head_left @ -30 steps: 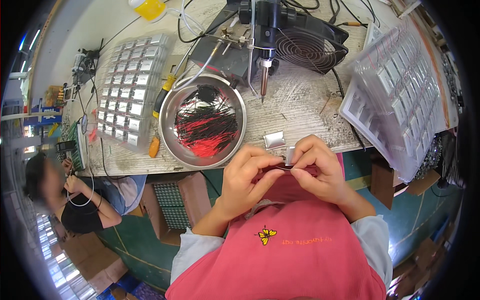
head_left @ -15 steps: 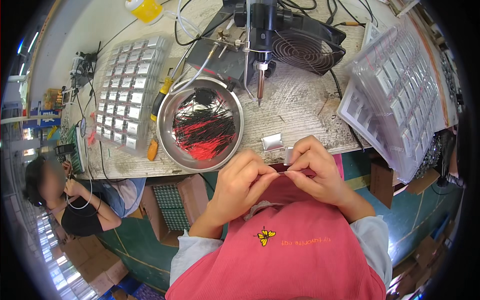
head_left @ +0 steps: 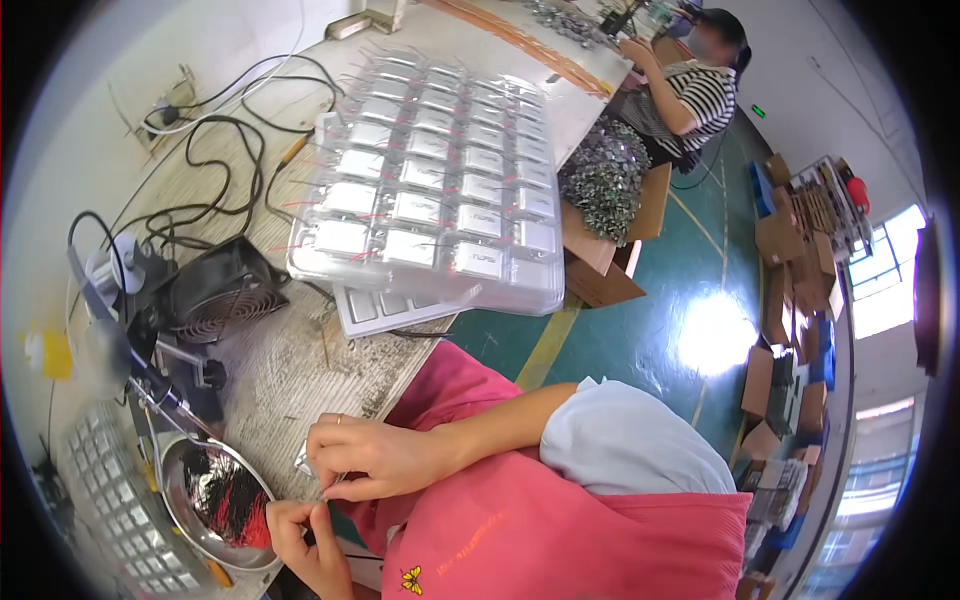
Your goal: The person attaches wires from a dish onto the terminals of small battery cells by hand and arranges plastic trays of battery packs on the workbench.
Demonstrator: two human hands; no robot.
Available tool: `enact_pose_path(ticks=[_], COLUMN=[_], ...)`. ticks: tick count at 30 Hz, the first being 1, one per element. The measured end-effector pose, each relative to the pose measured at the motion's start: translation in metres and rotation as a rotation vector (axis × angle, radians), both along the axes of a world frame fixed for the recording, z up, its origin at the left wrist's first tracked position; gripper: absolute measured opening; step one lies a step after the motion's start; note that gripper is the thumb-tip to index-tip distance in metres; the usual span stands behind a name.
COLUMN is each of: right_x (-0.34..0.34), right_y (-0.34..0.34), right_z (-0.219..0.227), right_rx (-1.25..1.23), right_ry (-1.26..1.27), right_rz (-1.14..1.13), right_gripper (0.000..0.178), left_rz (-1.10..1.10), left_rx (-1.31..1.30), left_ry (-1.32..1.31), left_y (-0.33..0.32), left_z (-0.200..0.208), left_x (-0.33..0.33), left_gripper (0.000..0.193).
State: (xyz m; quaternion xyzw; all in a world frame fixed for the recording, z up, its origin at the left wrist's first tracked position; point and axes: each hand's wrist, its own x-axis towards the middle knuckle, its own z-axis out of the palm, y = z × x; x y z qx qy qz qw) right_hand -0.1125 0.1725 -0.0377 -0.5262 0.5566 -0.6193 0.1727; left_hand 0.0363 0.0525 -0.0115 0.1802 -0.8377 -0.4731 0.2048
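nearest, my left hand [head_left: 305, 545] bends its fingers; i can't tell what they hold. beyond, my right hand [head_left: 372, 458] curls, grip hidden, a silver packet [head_left: 301, 458] at its left by the bench [head_left: 275, 385] edge: probably light, slick, dentable, best pinched by its rim.

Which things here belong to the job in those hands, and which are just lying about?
Probably part of the job:
- silver pouch at the right hand
- red and black wires in the steel bowl, near the left hand
- clear plastic trays of similar pouches

Seemingly just nearby:
- yellow-and-white container
- black fan
- open cardboard box
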Motion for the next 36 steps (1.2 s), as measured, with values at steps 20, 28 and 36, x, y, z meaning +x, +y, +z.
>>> enact_pose_path(ticks=[20,28,36], right_x=[-0.012,-0.011,-0.002], right_y=[0.008,0.005,-0.005], right_z=[-0.001,-0.004,-0.003], right_rx=[-0.02,-0.006,-0.043], right_ry=[-0.134,-0.094,-0.072], right_rz=[0.156,0.074,0.11], right_gripper=[0.018,0.016,0.015], left_rz=[-0.018,-0.039,0.088], left_rx=[-0.009,0.013,0.074], left_ry=[-0.045,-0.041,-0.082], left_y=[0.007,0.003,-0.005], left_z=[0.015,0.008,-0.001], left_x=[-0.008,-0.009,0.015], left_gripper=[0.011,0.011,0.006])
